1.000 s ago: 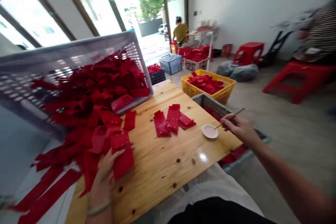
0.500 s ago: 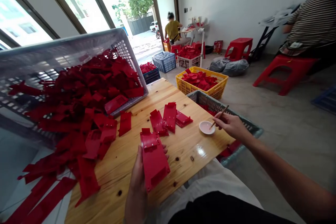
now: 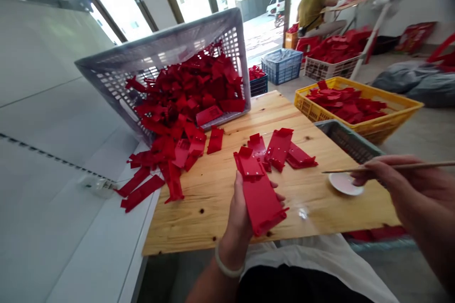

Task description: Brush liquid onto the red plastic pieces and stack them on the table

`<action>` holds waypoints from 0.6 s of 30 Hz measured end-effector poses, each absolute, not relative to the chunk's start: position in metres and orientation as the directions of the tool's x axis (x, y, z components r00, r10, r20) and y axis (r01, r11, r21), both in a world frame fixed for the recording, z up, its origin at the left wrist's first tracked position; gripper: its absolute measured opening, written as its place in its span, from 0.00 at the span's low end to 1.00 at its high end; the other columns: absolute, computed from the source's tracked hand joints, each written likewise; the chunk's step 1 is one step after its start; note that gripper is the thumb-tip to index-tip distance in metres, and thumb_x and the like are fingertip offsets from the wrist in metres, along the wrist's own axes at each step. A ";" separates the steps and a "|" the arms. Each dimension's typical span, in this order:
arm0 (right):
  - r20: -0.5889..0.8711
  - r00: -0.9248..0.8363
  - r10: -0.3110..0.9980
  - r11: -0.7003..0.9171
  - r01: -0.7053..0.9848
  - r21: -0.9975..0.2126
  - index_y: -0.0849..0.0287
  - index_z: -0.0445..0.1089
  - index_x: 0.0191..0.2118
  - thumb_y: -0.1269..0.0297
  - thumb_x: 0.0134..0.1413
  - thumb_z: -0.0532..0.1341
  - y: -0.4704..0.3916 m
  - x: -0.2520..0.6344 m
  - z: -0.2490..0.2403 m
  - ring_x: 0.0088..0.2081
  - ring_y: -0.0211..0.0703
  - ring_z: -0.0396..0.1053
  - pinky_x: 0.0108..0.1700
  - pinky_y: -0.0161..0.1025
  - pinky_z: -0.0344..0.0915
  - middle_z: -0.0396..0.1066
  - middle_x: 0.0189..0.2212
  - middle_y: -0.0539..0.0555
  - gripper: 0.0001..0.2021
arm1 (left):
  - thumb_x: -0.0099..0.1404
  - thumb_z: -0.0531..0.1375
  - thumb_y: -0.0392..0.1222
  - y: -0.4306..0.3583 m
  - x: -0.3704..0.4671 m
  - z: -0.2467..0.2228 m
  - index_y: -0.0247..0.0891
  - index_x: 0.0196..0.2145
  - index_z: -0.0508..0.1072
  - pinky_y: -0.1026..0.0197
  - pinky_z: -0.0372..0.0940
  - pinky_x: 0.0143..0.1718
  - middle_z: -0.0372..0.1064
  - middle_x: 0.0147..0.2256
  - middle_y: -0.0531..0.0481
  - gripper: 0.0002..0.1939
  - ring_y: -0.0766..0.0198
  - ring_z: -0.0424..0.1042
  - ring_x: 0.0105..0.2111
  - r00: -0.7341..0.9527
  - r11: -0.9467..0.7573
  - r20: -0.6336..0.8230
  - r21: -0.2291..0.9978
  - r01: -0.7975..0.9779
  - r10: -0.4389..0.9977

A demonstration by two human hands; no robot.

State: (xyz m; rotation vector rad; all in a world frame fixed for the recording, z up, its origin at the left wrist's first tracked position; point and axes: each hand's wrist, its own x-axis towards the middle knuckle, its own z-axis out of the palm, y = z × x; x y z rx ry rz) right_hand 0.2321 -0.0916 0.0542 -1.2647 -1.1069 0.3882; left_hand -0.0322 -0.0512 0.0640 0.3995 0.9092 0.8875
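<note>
My left hand point(image 3: 239, 210) is wrapped round a flat red plastic part point(image 3: 261, 199) with a raised flap at its far end, held above the wooden table. Between the fingers of my right hand point(image 3: 405, 184) is a thin wooden stick point(image 3: 346, 170), lying nearly level with its tip pointing left. Below the stick sits a small white dish point(image 3: 346, 185), partly covered by my fingers. Several similar red parts point(image 3: 279, 149) lie together just beyond my left hand. Another red piece point(image 3: 215, 139) rests alone to their left.
A tilted grey crate point(image 3: 245, 71) spills red parts onto the wooden table point(image 3: 192, 225) and a white ledge. To the right stand a yellow crate point(image 3: 401, 103) of red parts and a dark green crate point(image 3: 355, 144). A seated person point(image 3: 313, 9) works farther back.
The stick's tip has left the dish, and the stick has swung from steep to nearly level. The whole view has turned to the left. My left hand still holds the red part.
</note>
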 end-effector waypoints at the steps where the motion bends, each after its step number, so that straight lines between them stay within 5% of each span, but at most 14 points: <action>1: 0.397 0.485 0.779 0.289 0.284 -0.914 0.48 0.79 0.42 0.55 0.68 0.68 -0.095 0.215 0.064 0.32 0.50 0.80 0.39 0.46 0.78 0.80 0.32 0.51 0.05 | 0.78 0.36 0.68 -0.055 -0.028 0.068 0.26 0.40 0.81 0.55 0.75 0.35 0.79 0.29 0.34 0.47 0.53 0.80 0.29 0.292 0.588 -0.515 0.640 -0.495 0.806; 9: 0.644 0.103 0.758 0.591 0.308 -0.745 0.49 0.77 0.47 0.68 0.69 0.66 -0.089 0.150 0.076 0.32 0.40 0.81 0.38 0.35 0.77 0.81 0.34 0.47 0.06 | 0.71 0.44 0.78 -0.072 -0.015 0.066 0.25 0.41 0.82 0.52 0.75 0.41 0.81 0.31 0.32 0.49 0.49 0.81 0.31 0.237 0.550 -0.498 0.724 -0.415 0.834; 18: 0.738 -0.004 0.675 0.656 0.463 -0.597 0.54 0.74 0.47 0.70 0.70 0.65 -0.075 0.142 0.082 0.32 0.39 0.81 0.39 0.33 0.76 0.81 0.32 0.48 0.04 | 0.68 0.48 0.81 -0.069 -0.016 0.053 0.26 0.44 0.83 0.53 0.75 0.38 0.81 0.30 0.34 0.50 0.50 0.81 0.31 0.241 0.470 -0.405 0.793 -0.388 0.882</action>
